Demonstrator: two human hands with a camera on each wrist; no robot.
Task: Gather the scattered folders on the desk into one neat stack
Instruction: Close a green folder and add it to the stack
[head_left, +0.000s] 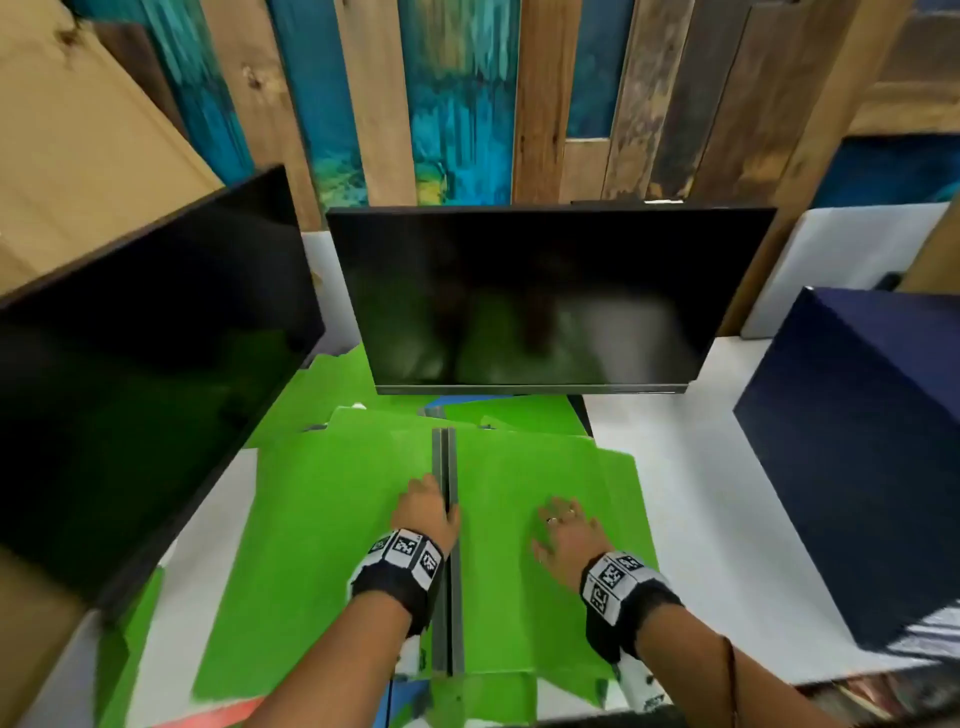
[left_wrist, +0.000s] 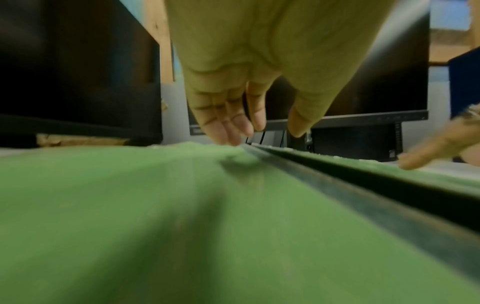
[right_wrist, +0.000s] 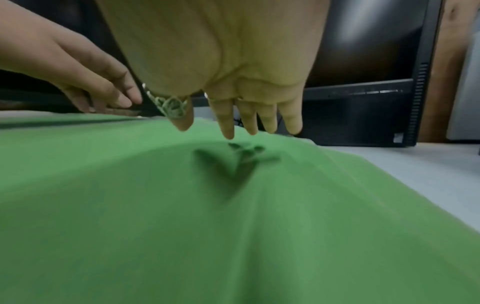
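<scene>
A large green folder (head_left: 322, 545) lies open and flat on the white desk (head_left: 701, 519), its grey spine (head_left: 447, 457) running away from me. My left hand (head_left: 426, 512) has straight fingers whose tips touch the left panel beside the spine (left_wrist: 337, 185). Over the right panel (right_wrist: 233, 226) my right hand (head_left: 563, 525) is spread, fingertips (right_wrist: 228, 133) just above it, casting shadows. More green folders (head_left: 332, 384) lie askew beneath and behind, reaching under the monitor. Another green piece (head_left: 130, 649) shows at the lower left.
A dark monitor (head_left: 545, 296) stands right behind the folders, a second one (head_left: 145, 374) angled at the left. A navy box (head_left: 872, 467) sits on the desk at the right. Red (head_left: 218, 719) and blue (head_left: 410, 696) edges show at the near rim.
</scene>
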